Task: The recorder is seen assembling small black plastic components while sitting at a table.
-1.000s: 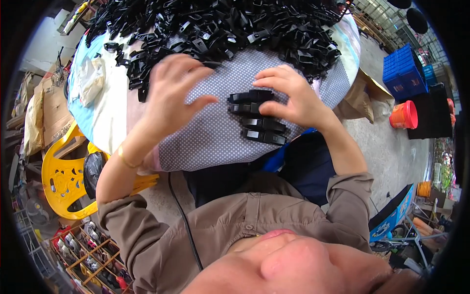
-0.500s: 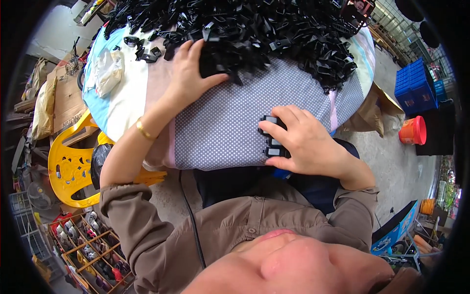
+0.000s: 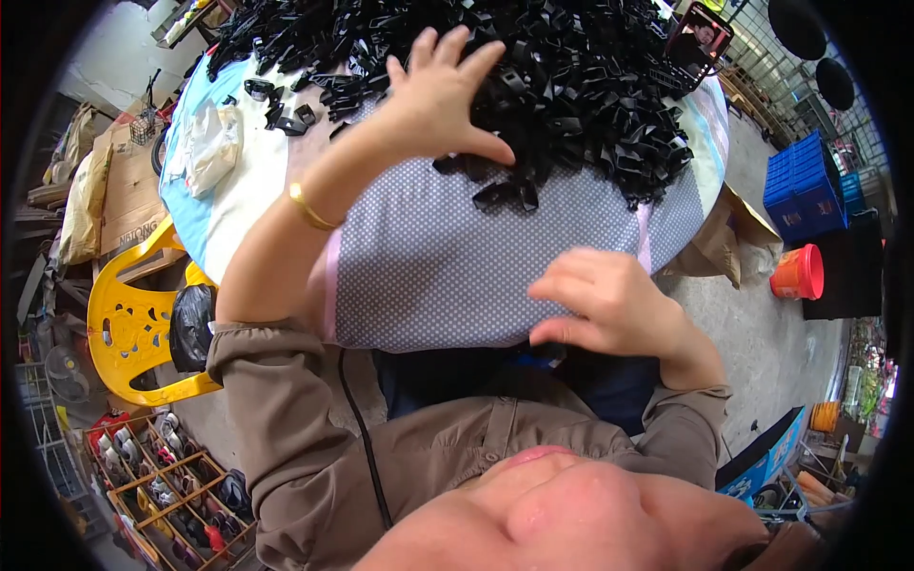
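Observation:
A big heap of small black plastic clip-like pieces [image 3: 581,124] covers the far part of a cloth-covered round table [image 3: 428,257]. My left hand [image 3: 438,105] reaches onto the heap's near side, fingers and thumb spread, holding nothing visible. Several black pieces [image 3: 509,195] lie loose at the heap's near edge, just below my left thumb. Close to the table's front edge, my right hand [image 3: 614,305] hovers with fingers loosely bent and a gap between them and the thumb. Nothing shows in it.
A crumpled plastic bag [image 3: 209,147] and a few stray black pieces [image 3: 290,119] lie on the table's left. At its far right stands a lit screen [image 3: 700,43]. A yellow chair [image 3: 133,319], blue crate [image 3: 804,176], red bucket [image 3: 798,271] and shoe rack [image 3: 176,495] surround it.
My left hand has moved right and farther over the heap, its fingers spreading. The black pieces under my right hand are gone from view, and that hand has shifted slightly right and nearer.

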Available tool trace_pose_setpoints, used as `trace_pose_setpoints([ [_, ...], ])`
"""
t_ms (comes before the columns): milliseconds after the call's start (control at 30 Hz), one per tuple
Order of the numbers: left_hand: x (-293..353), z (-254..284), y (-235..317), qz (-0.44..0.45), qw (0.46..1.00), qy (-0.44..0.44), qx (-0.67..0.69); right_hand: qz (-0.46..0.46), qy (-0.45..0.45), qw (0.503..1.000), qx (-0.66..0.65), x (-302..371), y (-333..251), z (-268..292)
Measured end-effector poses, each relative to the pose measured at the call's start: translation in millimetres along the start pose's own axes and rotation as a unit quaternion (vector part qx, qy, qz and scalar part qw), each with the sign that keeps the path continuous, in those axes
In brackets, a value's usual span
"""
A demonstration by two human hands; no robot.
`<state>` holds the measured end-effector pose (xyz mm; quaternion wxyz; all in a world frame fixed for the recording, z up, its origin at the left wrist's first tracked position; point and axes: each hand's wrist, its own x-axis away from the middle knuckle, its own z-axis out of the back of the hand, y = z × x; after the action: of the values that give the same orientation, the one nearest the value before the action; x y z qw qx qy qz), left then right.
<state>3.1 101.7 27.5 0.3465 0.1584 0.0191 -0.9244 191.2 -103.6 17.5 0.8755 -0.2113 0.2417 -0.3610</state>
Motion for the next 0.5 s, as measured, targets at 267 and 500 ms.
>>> trace_pose_setpoints([
  [267, -80, 47, -137, 0.262, 0.935, 0.048, 0.236, 0.059, 0.116, 0.986, 0.101, -16, 34, -23],
  [500, -186, -42, -249, 0.086, 0.994, 0.066, 0.002, 0.036, 0.099, 0.992, 0.065, -12, 41, -25],
])
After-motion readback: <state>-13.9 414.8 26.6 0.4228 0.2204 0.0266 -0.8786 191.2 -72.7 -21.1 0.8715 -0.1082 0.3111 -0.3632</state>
